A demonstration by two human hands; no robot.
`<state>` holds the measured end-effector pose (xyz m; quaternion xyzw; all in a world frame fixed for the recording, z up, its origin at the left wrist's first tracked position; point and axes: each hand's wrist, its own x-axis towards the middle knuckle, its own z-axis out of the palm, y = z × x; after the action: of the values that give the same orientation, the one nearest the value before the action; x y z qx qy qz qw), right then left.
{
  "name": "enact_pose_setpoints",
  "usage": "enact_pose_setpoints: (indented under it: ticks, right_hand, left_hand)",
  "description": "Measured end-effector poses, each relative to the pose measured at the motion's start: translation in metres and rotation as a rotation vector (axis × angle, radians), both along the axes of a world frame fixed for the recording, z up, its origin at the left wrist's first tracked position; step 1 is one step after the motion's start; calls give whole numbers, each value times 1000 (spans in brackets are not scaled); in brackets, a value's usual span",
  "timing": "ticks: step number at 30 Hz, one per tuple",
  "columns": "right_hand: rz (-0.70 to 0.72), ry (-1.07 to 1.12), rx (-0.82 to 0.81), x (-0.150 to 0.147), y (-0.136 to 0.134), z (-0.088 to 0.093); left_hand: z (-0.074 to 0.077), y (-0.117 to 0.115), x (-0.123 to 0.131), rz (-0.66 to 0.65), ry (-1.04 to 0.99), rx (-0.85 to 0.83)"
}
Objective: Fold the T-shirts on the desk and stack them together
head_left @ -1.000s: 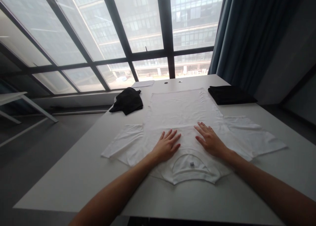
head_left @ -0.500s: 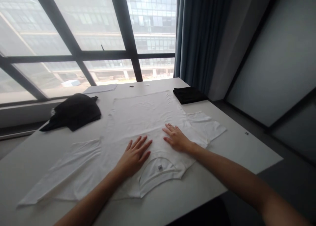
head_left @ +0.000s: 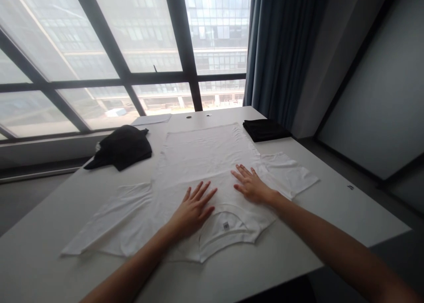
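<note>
A white T-shirt (head_left: 205, 157) lies spread out on the table, its neckline towards me and its hem towards the window. Both sleeves stretch out to the sides, with creases in the left one. My left hand (head_left: 192, 209) rests flat on the shirt, just left of the collar, fingers spread. Further right, my right hand (head_left: 251, 183) also presses flat on the cloth, above the collar's right side, its fingers apart. Inside the neck opening a small grey label (head_left: 226, 226) shows. Neither hand grips anything.
A crumpled black garment (head_left: 124, 147) lies at the table's left, and a folded black cloth (head_left: 266, 130) at the far right corner. White paper (head_left: 151, 119) sits by the window. A small dark item (head_left: 350, 187) is near the right edge of the white table (head_left: 361, 219).
The view has turned slightly left, so everything appears further right. Both hands stay flat on the shirt in nearly the same places, and the shirt looks unchanged.
</note>
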<state>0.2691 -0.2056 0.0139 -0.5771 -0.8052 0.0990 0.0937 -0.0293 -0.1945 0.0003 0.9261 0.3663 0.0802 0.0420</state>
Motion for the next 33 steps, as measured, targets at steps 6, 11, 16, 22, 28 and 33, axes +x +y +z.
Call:
enact_pose_setpoints:
  ticks: [6,11,16,22,28,33]
  right_hand:
    - [110,-15,-104,-6,-7,0]
    - [103,-7,-115,-5,-8,2]
    - [89,9,-95,-5,-6,1]
    - [148,12,-23,-9,-8,1]
    - [186,-10,-88,-8,-12,2]
    - [185,-13,-92,-8,-12,2]
  left_hand:
    - [6,-9,1,-60,62,-68]
    - [7,-10,0,-56,60,-71]
    - [6,-10,0,-65,45,-63]
    - [11,-11,9,-36,-51,-1]
    - [6,-12,11,-46,-64,-45]
    - [15,-16,14,-82,-160,-53]
